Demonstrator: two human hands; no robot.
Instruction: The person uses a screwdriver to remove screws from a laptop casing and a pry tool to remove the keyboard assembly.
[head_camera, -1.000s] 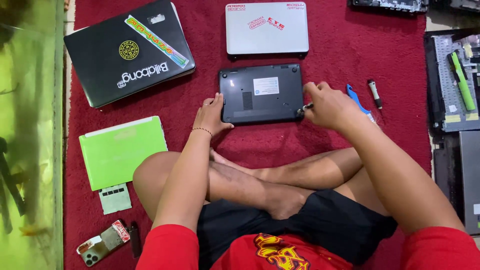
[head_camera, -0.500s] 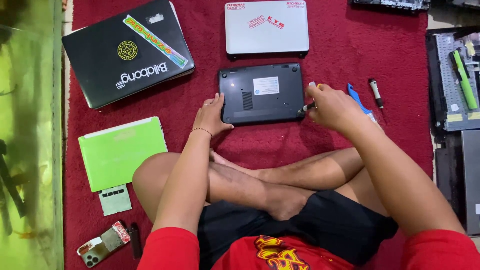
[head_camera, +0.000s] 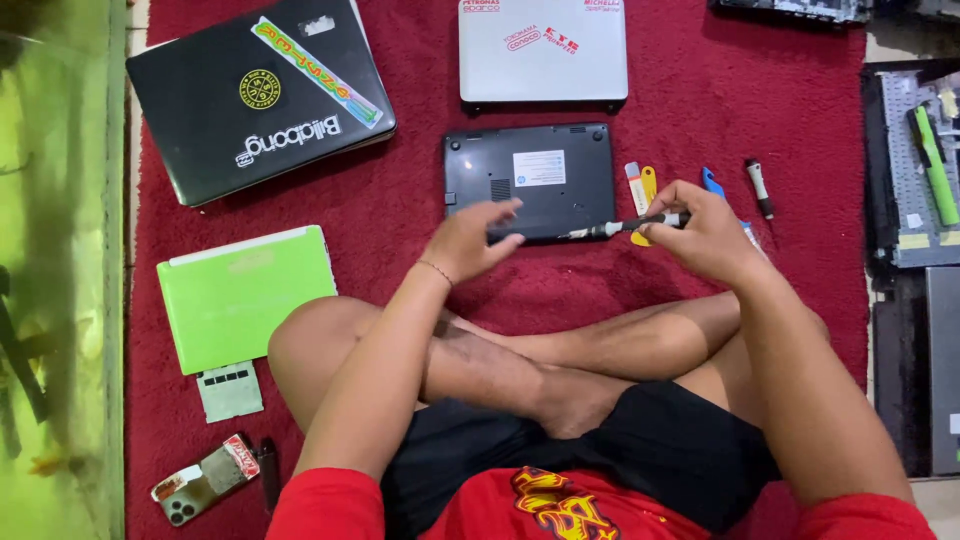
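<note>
Small dark-grey laptop (head_camera: 530, 180) lies underside up, white label showing, on the red carpet (head_camera: 400, 230); left hand (head_camera: 470, 240) rests open-fingered on its near edge, right hand (head_camera: 705, 232) grips a slim black-and-silver screwdriver (head_camera: 630, 226) at its corner.

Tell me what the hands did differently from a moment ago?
The right hand drew back from the small black laptop, now holding the screwdriver level with its tip at the laptop's near right corner. The left hand lifted, fingers spread over the near edge. The laptop and the green laptop stayed put.
</note>
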